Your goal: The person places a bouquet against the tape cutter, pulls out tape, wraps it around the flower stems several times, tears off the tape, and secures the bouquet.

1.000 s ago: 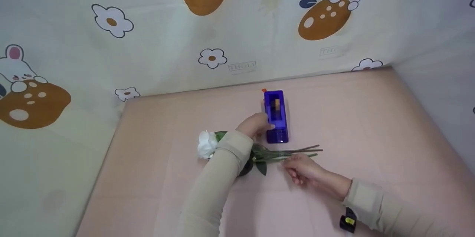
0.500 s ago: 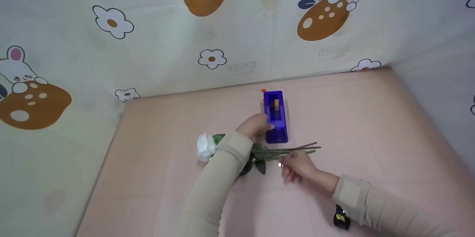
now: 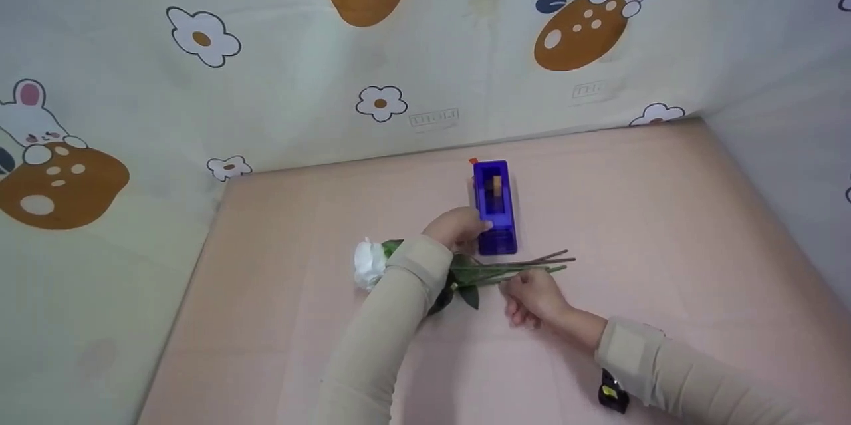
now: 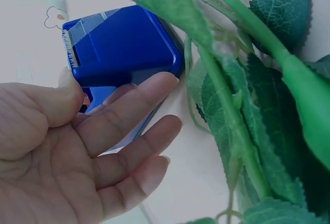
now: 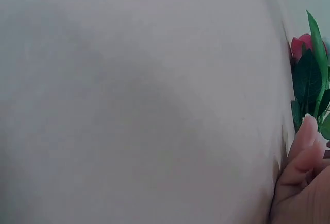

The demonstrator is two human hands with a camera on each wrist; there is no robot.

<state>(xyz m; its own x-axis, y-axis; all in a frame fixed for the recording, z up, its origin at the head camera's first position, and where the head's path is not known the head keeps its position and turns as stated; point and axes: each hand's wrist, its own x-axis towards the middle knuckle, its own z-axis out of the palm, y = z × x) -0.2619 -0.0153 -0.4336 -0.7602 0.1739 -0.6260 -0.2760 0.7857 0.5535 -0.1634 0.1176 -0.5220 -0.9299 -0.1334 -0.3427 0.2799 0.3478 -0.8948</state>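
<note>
Left hand (image 3: 455, 225) grips the blue plastic tape dispenser (image 3: 498, 220) on the pink tabletop (image 3: 638, 225). Right hand (image 3: 537, 295), fingers curled, is at the green-stemmed artificial flowers (image 3: 468, 272); its hold cannot be determined.

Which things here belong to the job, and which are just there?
Likely in the job:
- white rose
- red flower
- stems
- blue dispenser
- left hand, on the dispenser
- right hand, at the stems

Just there:
- pink tabletop, only bearing things
- printed backdrop
- black gadget by the right cuff
</note>
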